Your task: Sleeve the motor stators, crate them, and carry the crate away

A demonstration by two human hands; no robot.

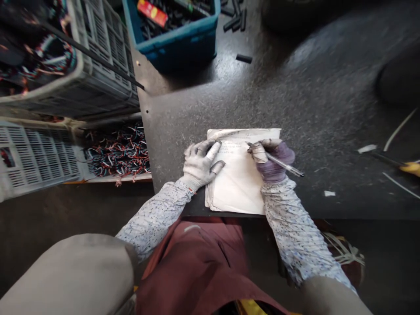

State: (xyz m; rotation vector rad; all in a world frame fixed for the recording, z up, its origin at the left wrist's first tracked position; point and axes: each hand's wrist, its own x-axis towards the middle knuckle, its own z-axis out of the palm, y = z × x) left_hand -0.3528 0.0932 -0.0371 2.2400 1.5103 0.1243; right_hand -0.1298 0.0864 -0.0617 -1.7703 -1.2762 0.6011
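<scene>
A worn paper notebook (pixel 239 183) lies on the dark worktable near its front edge, with a few handwritten lines near the top of the page. My left hand (pixel 202 162), in a whitish glove with dirty fingertips, rests spread across the notebook's left edge. In my right hand (pixel 271 158), which wears a purple and white glove, a clear pen (pixel 285 165) is gripped between thumb and fingers. Its tip points at the writing on the upper page, and its back end slants down to the right. Whether the tip touches the paper is hard to tell.
A blue bin (pixel 177 41) of black tube pieces stands at the back, with loose black tubes (pixel 244 58) beside it. Plastic crates (pixel 108 83) of wired parts flank the table's left side. At right lie a yellow-handled tool (pixel 410 168) and paper scraps (pixel 329 193).
</scene>
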